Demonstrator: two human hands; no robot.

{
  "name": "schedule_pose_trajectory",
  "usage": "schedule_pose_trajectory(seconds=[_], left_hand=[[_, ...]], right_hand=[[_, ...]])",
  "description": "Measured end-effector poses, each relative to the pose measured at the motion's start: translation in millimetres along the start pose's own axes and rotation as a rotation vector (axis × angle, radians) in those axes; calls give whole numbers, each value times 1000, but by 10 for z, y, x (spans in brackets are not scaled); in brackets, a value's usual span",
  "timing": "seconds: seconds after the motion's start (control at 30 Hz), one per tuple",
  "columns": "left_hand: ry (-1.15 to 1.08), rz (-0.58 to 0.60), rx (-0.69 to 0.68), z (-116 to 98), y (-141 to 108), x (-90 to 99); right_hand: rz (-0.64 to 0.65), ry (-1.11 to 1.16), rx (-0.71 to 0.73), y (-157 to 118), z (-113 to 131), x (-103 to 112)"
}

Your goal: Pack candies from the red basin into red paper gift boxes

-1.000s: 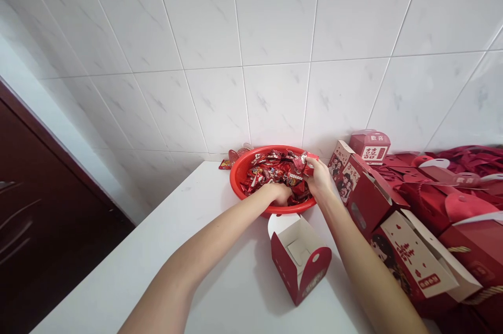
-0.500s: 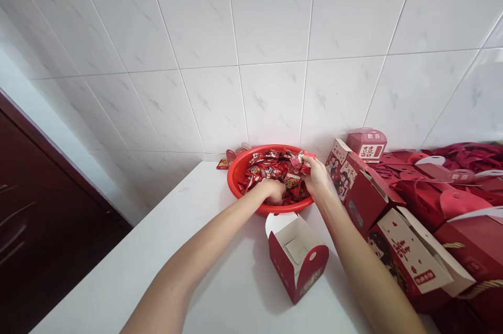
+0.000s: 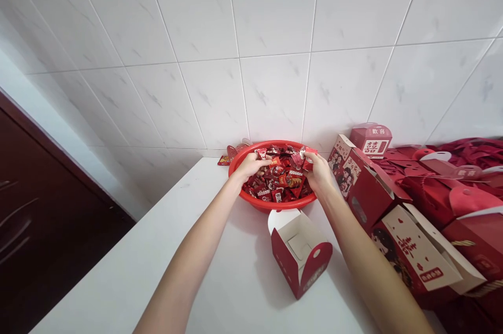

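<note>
A red plastic basket (image 3: 234,170) stands against the wall, filled with small red-wrapped candies (image 3: 277,182). Over its left side reaches my left hand (image 3: 250,167), thumb and fingers closed on a red wrapped candy (image 3: 275,162). At the basket's right rim, my right hand (image 3: 317,172) grips several red candy packets (image 3: 299,159) between thumb and fingers. Just in front of the basket sits an open-topped red gift box (image 3: 285,260), white inside, its end flaps standing up. The part of its inside that shows holds no candies.
Red and cream gift boxes (image 3: 422,247) crowd the right side, with a small closed box (image 3: 371,141) behind them. More red packaging (image 3: 467,155) lies beyond. The white tabletop (image 3: 220,281) meets a tiled wall (image 3: 275,93). A few packets (image 3: 225,160) lie left of the basket.
My left hand has come up out of the candies and shifted left and back within the basket. My right hand stays at the right rim, still holding packets.
</note>
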State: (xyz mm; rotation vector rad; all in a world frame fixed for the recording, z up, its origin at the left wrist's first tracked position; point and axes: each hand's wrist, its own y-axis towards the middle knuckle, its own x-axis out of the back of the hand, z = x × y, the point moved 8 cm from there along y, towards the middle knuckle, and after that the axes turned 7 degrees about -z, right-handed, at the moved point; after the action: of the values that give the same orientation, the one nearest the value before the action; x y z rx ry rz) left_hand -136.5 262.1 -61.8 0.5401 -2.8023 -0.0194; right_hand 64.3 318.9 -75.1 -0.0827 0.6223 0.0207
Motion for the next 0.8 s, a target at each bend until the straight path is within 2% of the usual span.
schedule_pose_trajectory(seconds=[0.17, 0.3, 0.6, 0.8], left_hand=[[-122, 22, -34, 6, 32, -10], [-150, 48, -44, 15, 36, -22], [-206, 138, -115, -144, -68, -100], [-171, 136, -50, -97, -64, -105]], right_hand=[[11, -19, -11, 6, -12, -9], [75, -86, -54, -15, -47, -66], [189, -154, -141, -142, -61, -185], [237, -172, -132, -150, -56, -212]])
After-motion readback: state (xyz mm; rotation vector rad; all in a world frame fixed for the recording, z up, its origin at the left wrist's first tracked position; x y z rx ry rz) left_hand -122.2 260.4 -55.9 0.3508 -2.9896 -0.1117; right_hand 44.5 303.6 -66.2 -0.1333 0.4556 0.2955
